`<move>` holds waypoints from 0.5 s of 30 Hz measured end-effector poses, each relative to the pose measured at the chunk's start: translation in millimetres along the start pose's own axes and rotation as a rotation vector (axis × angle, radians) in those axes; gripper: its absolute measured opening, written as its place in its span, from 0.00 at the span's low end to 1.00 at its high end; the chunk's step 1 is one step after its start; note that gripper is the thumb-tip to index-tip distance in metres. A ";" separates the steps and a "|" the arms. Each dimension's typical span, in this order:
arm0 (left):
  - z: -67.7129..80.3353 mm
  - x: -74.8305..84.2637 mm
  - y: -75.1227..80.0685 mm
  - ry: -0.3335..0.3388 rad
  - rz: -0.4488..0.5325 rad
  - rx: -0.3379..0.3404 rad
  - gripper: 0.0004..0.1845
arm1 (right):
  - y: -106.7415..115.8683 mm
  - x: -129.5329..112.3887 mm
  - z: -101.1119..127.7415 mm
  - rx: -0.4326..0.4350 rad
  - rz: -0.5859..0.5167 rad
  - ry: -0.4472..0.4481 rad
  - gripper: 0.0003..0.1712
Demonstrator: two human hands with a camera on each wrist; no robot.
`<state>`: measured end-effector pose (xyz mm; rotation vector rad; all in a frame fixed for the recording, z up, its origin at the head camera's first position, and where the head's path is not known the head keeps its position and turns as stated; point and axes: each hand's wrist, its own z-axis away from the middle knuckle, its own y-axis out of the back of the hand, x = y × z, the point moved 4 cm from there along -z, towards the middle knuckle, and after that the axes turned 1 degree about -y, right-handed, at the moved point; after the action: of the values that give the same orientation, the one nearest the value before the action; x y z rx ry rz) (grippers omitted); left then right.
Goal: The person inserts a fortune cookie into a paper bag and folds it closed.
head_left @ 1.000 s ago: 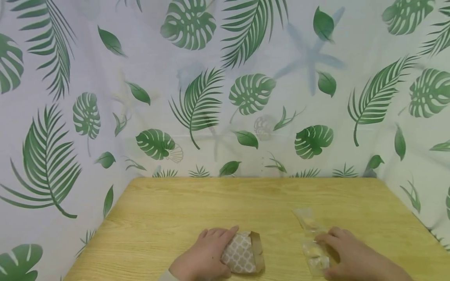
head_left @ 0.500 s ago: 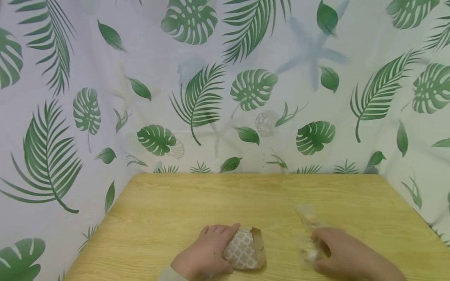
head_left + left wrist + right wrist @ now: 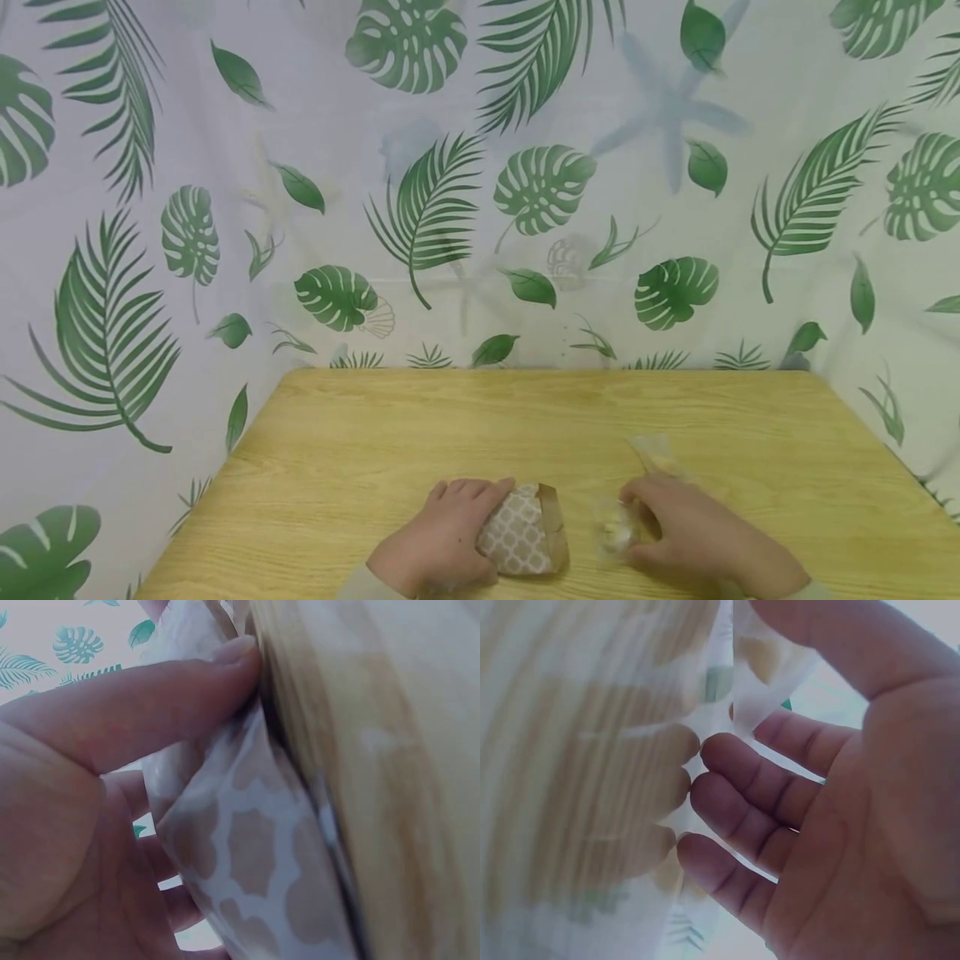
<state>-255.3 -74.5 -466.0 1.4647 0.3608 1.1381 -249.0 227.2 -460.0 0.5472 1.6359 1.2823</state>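
Observation:
A small paper bag [image 3: 517,532], brown with a white lattice print, lies on the table with its folded brown mouth towards the right. My left hand [image 3: 442,533] grips its left end; in the left wrist view the thumb [image 3: 180,697] presses the crinkled paper [image 3: 251,855] near the tabletop, with the other fingers behind. To the right of the bag, my right hand [image 3: 693,529] pinches a small clear packet [image 3: 613,533] with pale yellow contents, blurred by motion. The right wrist view shows the packet [image 3: 769,667] under the thumb, its remaining fingertips close over the shiny table.
Behind the right hand lies another clear packet [image 3: 654,450] with something yellowish inside, partly covered by that hand. The wooden table [image 3: 465,425] ends at a leaf-printed curtain [image 3: 480,233] at the back and sides.
My right hand has moved left with the small clear packet, closer to the paper bag. The other packet stays where it was. My left hand keeps its grip on the bag.

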 end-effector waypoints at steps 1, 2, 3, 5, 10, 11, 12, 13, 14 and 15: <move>-0.1 0.3 0.4 -0.006 -0.004 0.000 0.56 | -0.7 -1.4 -1.4 0.004 0.005 0.002 0.33; 0.0 0.7 0.7 -0.008 -0.006 -0.001 0.56 | -1.7 -2.7 -3.0 0.006 0.008 0.002 0.33; 0.0 1.0 0.8 -0.011 -0.008 -0.001 0.55 | -2.5 -4.2 -4.6 0.008 0.006 0.006 0.33; 0.4 2.0 1.2 -0.018 -0.011 -0.001 0.55 | -4.3 -7.3 -7.6 0.006 -0.001 0.008 0.32; 1.4 4.1 1.4 -0.016 -0.005 -0.001 0.55 | -6.2 -16.7 -12.3 0.010 -0.037 0.041 0.33; 1.5 4.5 1.4 -0.017 -0.003 -0.002 0.55 | -6.3 -18.6 -12.7 0.014 -0.042 0.050 0.33; 1.6 4.7 1.3 -0.019 -0.005 -0.002 0.55 | -6.4 -20.3 -12.8 0.018 -0.049 0.060 0.33; 1.6 5.0 1.1 -0.021 -0.007 -0.003 0.55 | -6.8 -21.8 -13.0 0.021 -0.057 0.070 0.32; 1.6 5.2 1.0 -0.023 -0.009 -0.004 0.55 | -7.2 -23.3 -13.2 0.023 -0.063 0.075 0.33; 1.6 5.4 1.0 -0.025 -0.011 -0.005 0.55 | -7.7 -24.5 -13.4 0.026 -0.065 0.074 0.33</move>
<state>-251.8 -71.6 -462.5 1.4699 0.3485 1.1100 -248.3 198.4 -457.2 0.4632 1.7197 1.2481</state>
